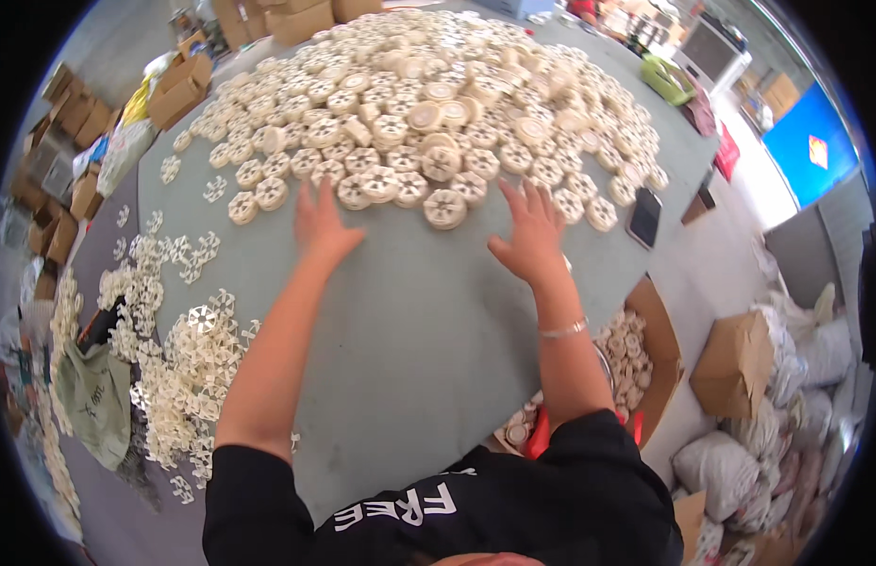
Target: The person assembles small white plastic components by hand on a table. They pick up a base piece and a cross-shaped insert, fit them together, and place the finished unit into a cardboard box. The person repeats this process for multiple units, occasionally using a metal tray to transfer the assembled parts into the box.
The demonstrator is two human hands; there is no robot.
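Observation:
A large heap of round cream plastic parts (pixel 444 208), many with a dark spoked pattern on top, covers the far half of the grey-green table (pixel 409 377). Both my arms stretch forward to the heap's near edge. My left hand (pixel 325 226) has its fingers spread at the left of that edge, slightly blurred. My right hand (pixel 532 231) lies at the right of it, fingers apart, the tips by the nearest round parts. Neither hand grips anything that I can see. Between them, several round parts stick out toward me.
Loose thin white spoked pieces (pixel 192 368) lie in a pile at the left. A phone (pixel 644 217) rests at the table's right edge. Below it stands a cardboard box (pixel 657 354) with more round parts. Cartons (pixel 733 363) and white sacks (pixel 721 472) crowd the floor at right.

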